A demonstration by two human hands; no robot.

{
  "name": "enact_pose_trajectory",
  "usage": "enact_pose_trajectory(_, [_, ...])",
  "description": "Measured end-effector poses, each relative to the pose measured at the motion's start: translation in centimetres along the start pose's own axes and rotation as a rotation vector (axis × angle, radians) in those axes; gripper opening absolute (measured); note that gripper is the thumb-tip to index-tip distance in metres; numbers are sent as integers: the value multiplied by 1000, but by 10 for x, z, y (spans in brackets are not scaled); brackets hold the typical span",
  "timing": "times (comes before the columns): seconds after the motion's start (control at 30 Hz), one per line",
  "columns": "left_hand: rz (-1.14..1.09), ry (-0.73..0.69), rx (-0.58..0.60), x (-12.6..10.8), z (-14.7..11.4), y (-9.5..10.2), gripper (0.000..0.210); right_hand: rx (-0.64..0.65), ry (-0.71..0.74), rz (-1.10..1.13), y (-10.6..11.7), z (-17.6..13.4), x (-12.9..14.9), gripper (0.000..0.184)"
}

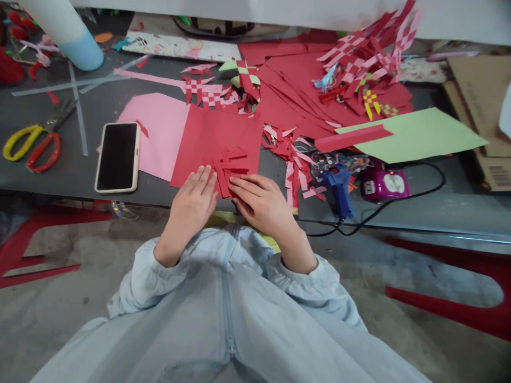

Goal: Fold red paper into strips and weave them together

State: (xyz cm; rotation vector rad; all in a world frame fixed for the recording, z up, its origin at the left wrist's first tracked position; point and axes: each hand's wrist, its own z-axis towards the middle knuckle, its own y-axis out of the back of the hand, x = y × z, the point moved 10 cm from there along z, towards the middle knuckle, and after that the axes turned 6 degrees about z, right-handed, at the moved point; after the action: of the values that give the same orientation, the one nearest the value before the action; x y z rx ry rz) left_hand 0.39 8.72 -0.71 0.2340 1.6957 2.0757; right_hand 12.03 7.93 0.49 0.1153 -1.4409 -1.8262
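My left hand (192,198) lies flat with its fingers stretched out, touching the left side of some crossed red paper strips (224,169). From the other side, my right hand (264,203) rests its extended fingers on the lower right of the same strips. The strips overlap like a loose weave on a red paper sheet (223,127), near the table's front edge. Part of a pink paper sheet (162,127) shows to the left of the red one. Just right of my right hand are red and pink paper pieces (293,165).
On the left are a phone (118,157) and scissors (48,133). A blue glue gun (338,190), its cord and a purple box (385,181) stand on the right. Woven paper pieces (207,93) and a green sheet (419,135) lie farther back. Cardboard (485,101) is at far right.
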Motion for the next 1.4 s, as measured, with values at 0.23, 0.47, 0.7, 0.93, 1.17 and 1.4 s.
enact_pose_trajectory(0.23, [10, -9, -26, 1, -2, -3, 46, -24, -59, -36, 2, 3, 0, 34])
enact_pose_trajectory(0.47, [19, -25, -68, 1, -4, -2, 45, 63, -120, -91, -10, 5, 4, 42])
enact_pose_trajectory(0.7, [-9, -50, -162, 4, -10, 7, 37, 73, -111, -96, -11, 5, 4, 44])
enact_pose_trajectory(0.93, [11, -57, -170, 3, -11, 7, 33, 50, -89, -79, -9, 6, 5, 42])
enact_pose_trajectory(1.17, [-121, 55, -114, 12, -5, 15, 35, 42, -116, 13, -2, 11, 0, 38])
enact_pose_trajectory(1.4, [-67, 114, -60, 25, 10, 21, 43, -37, -202, 13, 18, 31, -19, 31])
